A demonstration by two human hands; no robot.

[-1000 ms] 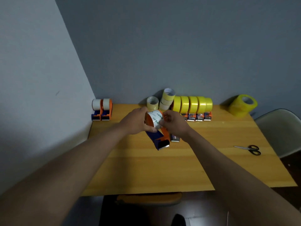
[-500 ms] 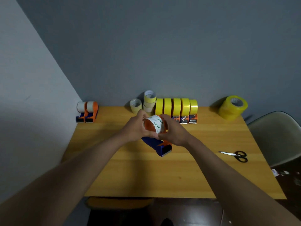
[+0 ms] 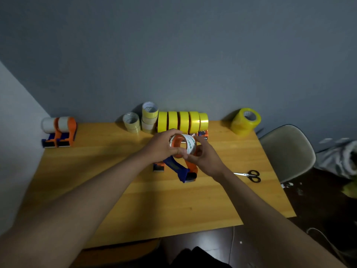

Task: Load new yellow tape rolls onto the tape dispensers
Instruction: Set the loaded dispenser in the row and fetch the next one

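I hold an orange and blue tape dispenser (image 3: 184, 172) above the middle of the wooden table (image 3: 135, 200). On its orange hub sits a white cardboard core (image 3: 190, 145) with green print. My left hand (image 3: 163, 147) grips the hub side, and my right hand (image 3: 204, 157) pinches the white core. Behind my hands, a row of several dispensers loaded with yellow tape rolls (image 3: 182, 121) stands along the wall. A stack of new yellow rolls (image 3: 245, 121) lies at the back right.
Two orange dispensers with white cores (image 3: 58, 132) stand at the back left corner. Several nearly used-up rolls (image 3: 143, 120) are piled beside the yellow row. Black scissors (image 3: 250, 175) lie at the right. A beige chair (image 3: 287, 151) stands past the right edge.
The camera view has swung to the left and down. Both hands have stayed on the dispenser and its white core, turning it slightly so the blue handle points down and right.
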